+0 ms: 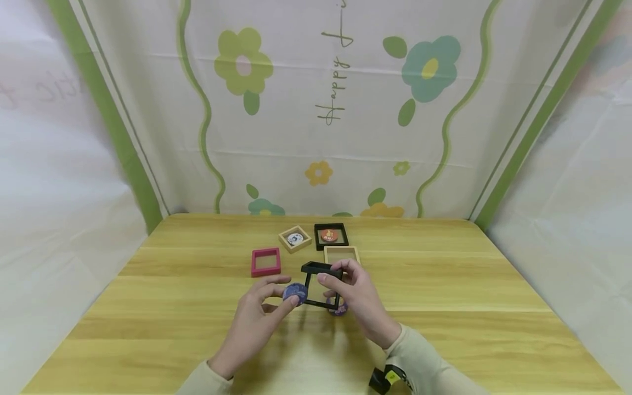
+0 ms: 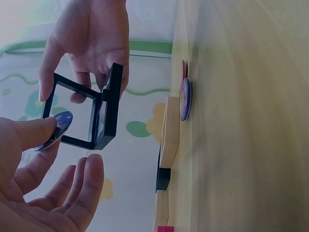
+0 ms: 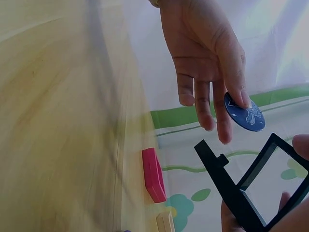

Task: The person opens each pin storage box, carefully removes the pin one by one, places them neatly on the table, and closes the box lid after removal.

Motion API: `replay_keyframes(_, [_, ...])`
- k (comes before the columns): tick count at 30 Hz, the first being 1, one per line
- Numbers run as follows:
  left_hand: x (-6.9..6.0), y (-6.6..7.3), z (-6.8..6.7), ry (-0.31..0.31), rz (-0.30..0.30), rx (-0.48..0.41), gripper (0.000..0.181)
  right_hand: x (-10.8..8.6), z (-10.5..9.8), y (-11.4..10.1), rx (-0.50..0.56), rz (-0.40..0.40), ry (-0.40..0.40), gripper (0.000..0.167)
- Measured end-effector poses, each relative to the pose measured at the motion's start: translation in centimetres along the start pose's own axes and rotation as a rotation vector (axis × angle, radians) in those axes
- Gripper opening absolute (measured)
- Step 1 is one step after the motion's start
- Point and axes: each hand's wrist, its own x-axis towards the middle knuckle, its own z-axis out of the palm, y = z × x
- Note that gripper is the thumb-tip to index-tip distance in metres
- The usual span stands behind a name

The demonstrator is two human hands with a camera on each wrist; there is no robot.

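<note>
We see a round dark blue badge [image 1: 294,293] raised above the tabletop [image 1: 434,285], its glossy face printed with pale line art and small light flecks; the thumb covers part of the design, so we cannot make out the whole picture. The left hand [image 1: 254,318] pinches it between thumb and forefinger, the other fingers spread loosely. Just beside it, the right hand [image 1: 362,302] has thumb and fingers clamped on a black hinged display frame [image 2: 110,116], whose two square halves stand open at an angle. From the head, badge and frame overlap (the right wrist view shows a gap between them); that view also cuts off part of the frame.

Beneath the right hand, a purple badge [image 1: 338,311] lies partly hidden, its lettering too small to read. The left wrist view adds a red disc [image 2: 183,70] seen edge-on, its face unreadable.

Farther back, a pale wood-coloured frame [image 1: 342,249] is partly covered by the hand and black frame. Beyond lie a pink frame [image 1: 254,263], a small wood-coloured frame [image 1: 303,244] around a white badge [image 1: 295,239], and a black frame with a red badge [image 1: 328,235].
</note>
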Motion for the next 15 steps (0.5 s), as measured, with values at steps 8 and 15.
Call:
replay_keyframes(8, [-0.2,0.0,0.0,0.011,-0.028,-0.022,0.011,0.3,-0.6,0.1,-0.001,-0.025,0.012,0.038])
replay_keyframes(15, [0.0,0.0,-0.1,0.025,-0.043,-0.018,0.010,0.6,-1.6,-0.3,-0.047,-0.041,0.032,0.037])
